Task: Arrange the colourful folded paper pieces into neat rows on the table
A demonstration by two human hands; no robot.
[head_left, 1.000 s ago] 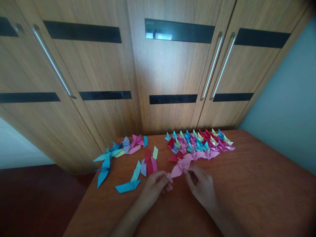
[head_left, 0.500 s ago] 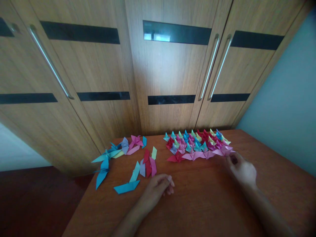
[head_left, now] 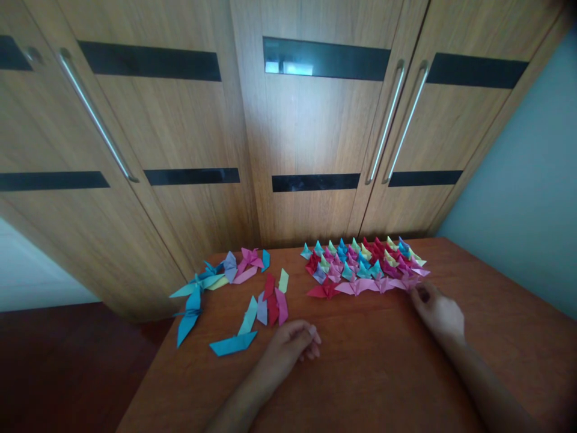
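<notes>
Nearest the camera, the left hand [head_left: 293, 343] rests on the wooden table [head_left: 387, 373] with its fingers loosely curled under, holding nothing; its knuckles lie a little short of the flat blue paper piece [head_left: 233, 343] to its left. Farther out and to the right, the right hand [head_left: 439, 313] reaches toward the front row of folded pieces, fingers bent and drawn together at the tips just beside the pink folded piece [head_left: 408, 280] at the right end of that row; whether the fingertips pinch the paper or only touch it cannot be told. Beyond that hand, the cluster of small origami pieces [head_left: 360, 261] in pink, red, teal, yellow and purple stands in packed rows. To the left lie the loose strips [head_left: 270, 300] and blue and pink folded shapes [head_left: 211, 276]. Behind the table rise the wooden wardrobe doors [head_left: 311, 132] with metal handles.
</notes>
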